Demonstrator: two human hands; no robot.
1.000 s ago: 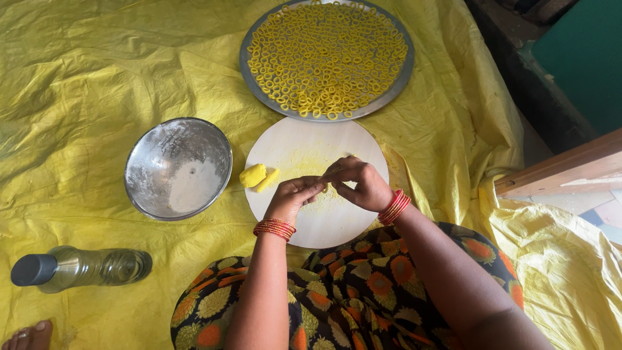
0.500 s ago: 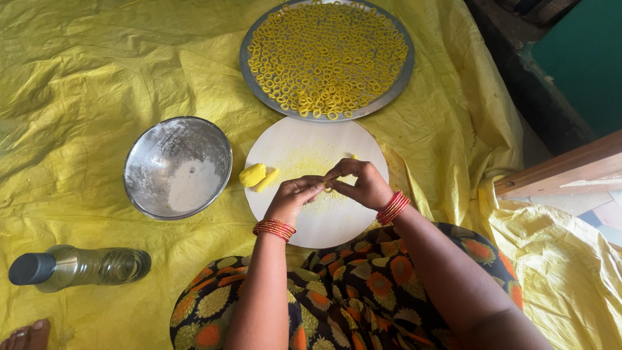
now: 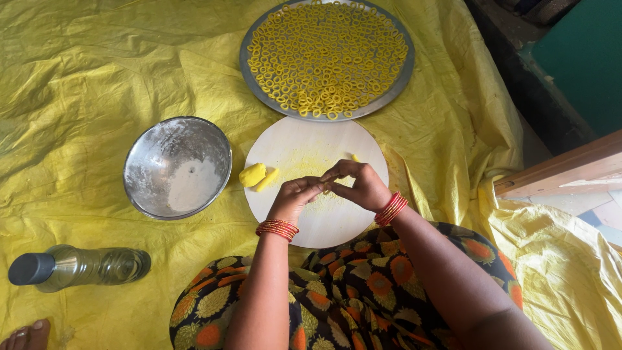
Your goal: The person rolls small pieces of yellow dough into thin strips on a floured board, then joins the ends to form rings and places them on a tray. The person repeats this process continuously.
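Barely anything's shifting since before, only the bottle [image 3: 78,267] rolling slightly. Left hand [image 3: 295,196] and right hand [image 3: 359,186] are meeting over the board [image 3: 291,146], fingertips pinching a tiny dough bit. Dough lumps [image 3: 258,176] are sitting just left.

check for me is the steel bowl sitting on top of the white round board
No, the steel bowl rests on the yellow sheet beside the white round board.

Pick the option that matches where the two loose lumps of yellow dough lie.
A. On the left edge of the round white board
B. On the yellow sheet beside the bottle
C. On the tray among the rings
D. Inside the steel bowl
A: the two lumps of yellow dough sit on the left edge of the round white board, just right of the steel bowl, apart from the tray of rings.
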